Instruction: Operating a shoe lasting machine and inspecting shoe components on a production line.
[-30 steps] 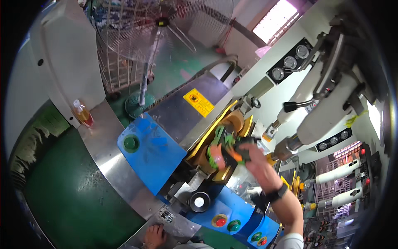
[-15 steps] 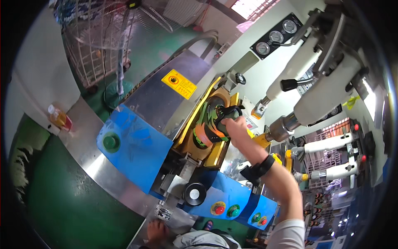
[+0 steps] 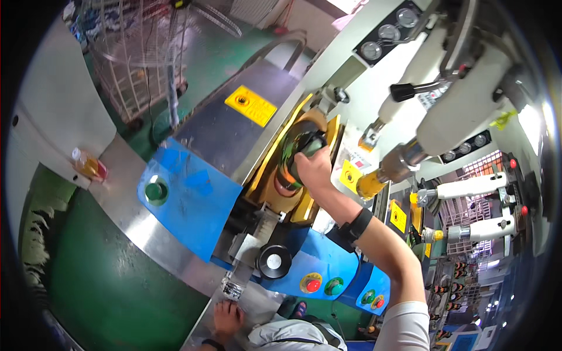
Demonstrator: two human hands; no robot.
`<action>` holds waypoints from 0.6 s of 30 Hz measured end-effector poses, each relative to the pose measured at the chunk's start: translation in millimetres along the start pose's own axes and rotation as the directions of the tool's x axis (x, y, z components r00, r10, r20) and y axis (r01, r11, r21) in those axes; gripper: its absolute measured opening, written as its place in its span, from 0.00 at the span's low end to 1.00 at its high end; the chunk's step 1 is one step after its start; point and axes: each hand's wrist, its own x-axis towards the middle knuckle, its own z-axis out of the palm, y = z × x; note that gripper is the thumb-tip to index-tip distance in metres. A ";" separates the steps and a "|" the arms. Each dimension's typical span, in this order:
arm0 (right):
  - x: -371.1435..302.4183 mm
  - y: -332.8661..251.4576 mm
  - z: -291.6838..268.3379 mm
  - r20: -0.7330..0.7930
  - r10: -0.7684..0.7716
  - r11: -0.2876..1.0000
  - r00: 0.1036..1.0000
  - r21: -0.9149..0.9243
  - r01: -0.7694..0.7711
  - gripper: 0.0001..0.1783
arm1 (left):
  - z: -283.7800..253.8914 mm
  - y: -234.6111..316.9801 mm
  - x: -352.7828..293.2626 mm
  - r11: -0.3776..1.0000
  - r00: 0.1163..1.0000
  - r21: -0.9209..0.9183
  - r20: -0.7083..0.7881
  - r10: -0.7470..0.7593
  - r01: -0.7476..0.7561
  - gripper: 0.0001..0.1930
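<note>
My right hand (image 3: 314, 169) is closed around the upper part of a green, orange and black shoe (image 3: 291, 153). The shoe sits in the tan cradle (image 3: 282, 198) of a blue and grey press machine, between two yellow side plates; motion blurs it, and my fingers hide part of its top. A yellow-tipped press rod (image 3: 370, 185) hangs to the right of my wrist. Low in the picture, my left hand (image 3: 227, 319) lies on the metal edge near the clamp screw, holding nothing, its fingers loosely apart.
A black round knob (image 3: 274, 261) sticks out at the front of the machine. Red and green push buttons (image 3: 314, 285) line the blue panel. A bottle of amber drink (image 3: 89, 165) stands on the metal ledge at left. A wire cart (image 3: 132, 70) is at the back left.
My right hand and the shoe have shifted slightly left and deeper into the cradle. My left hand has moved a little up along the metal edge. The view has tilted slightly.
</note>
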 end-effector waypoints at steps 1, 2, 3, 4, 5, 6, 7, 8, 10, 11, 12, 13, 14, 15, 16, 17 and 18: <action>4.4 2.1 3.4 -0.197 -0.152 0.987 0.969 0.015 0.158 0.28 | 2.3 -0.8 7.6 1.000 1.000 -0.007 0.009 -0.011 0.011 0.16; 5.4 4.1 6.3 -0.380 -0.279 0.952 0.882 0.009 0.305 0.28 | 0.9 -3.1 13.8 1.000 1.000 0.019 0.016 0.001 -0.001 0.16; 7.0 -5.9 3.4 -0.372 -0.262 0.963 0.891 -0.034 0.269 0.29 | -3.0 -1.5 8.3 0.999 0.999 0.041 0.035 0.016 -0.017 0.16; 4.0 -16.3 -1.0 -0.258 -0.171 0.985 0.951 -0.070 0.158 0.30 | -9.9 5.8 -2.8 0.999 0.998 0.044 0.061 0.010 -0.012 0.16; -0.4 -17.8 8.9 -0.283 -0.181 0.983 0.942 -0.035 0.178 0.32 | -13.8 0.9 0.1 0.998 1.000 0.061 0.021 0.006 -0.007 0.16; 1.0 -15.6 17.1 -0.321 -0.200 0.978 0.926 -0.005 0.210 0.33 | -12.0 -1.7 9.3 0.997 0.999 0.072 -0.032 0.014 -0.011 0.15; 0.9 -9.7 20.7 -0.303 -0.178 0.982 0.936 0.008 0.189 0.34 | -2.1 -2.6 6.0 0.997 1.000 0.080 -0.012 0.007 -0.006 0.16; 0.8 -2.6 17.9 -0.289 -0.154 0.985 0.945 0.026 0.169 0.36 | 6.6 -0.4 6.1 0.995 0.999 0.095 -0.030 0.040 -0.037 0.16; 8.7 22.6 -7.3 -0.214 -0.099 0.990 0.972 0.078 0.118 0.40 | 25.5 13.4 7.2 0.990 0.995 0.123 -0.067 0.075 -0.067 0.17; 1.8 19.6 -19.5 -0.051 -0.023 0.990 0.998 0.137 0.030 0.39 | 24.6 13.1 3.8 0.987 0.994 0.138 -0.054 0.094 -0.086 0.18; -4.5 20.0 -35.4 0.118 0.038 0.982 0.992 0.178 -0.059 0.39 | 28.3 11.7 6.4 0.981 0.991 0.163 -0.058 0.117 -0.106 0.18; -23.3 20.1 -44.9 0.298 -0.078 0.992 0.951 0.115 0.046 0.36 | 21.9 10.2 4.7 0.989 0.994 0.129 -0.064 0.083 -0.074 0.18; -57.6 5.4 -59.9 0.484 -0.184 0.983 0.856 0.068 0.173 0.34 | 14.5 9.1 1.0 0.996 0.997 0.091 -0.074 0.031 -0.024 0.17; -112.2 -5.9 -71.1 0.363 -0.265 0.962 0.894 0.163 0.219 0.33 | 4.9 1.3 -1.3 0.997 0.991 0.082 -0.131 0.015 -0.004 0.15; -162.6 15.6 -81.4 0.082 -0.566 0.823 0.820 0.096 0.559 0.36 | -1.7 7.0 1.7 0.996 0.988 0.087 -0.157 -0.010 0.024 0.15; -202.8 18.6 -117.5 0.190 -0.615 0.787 0.766 0.082 0.611 0.40 | -12.2 5.9 1.6 0.998 0.990 0.043 -0.139 -0.031 0.037 0.14; -234.7 42.6 -139.4 0.214 -0.662 0.721 0.718 -0.082 0.689 0.42 | -21.1 6.0 -2.3 0.998 0.989 0.005 -0.134 -0.058 0.060 0.13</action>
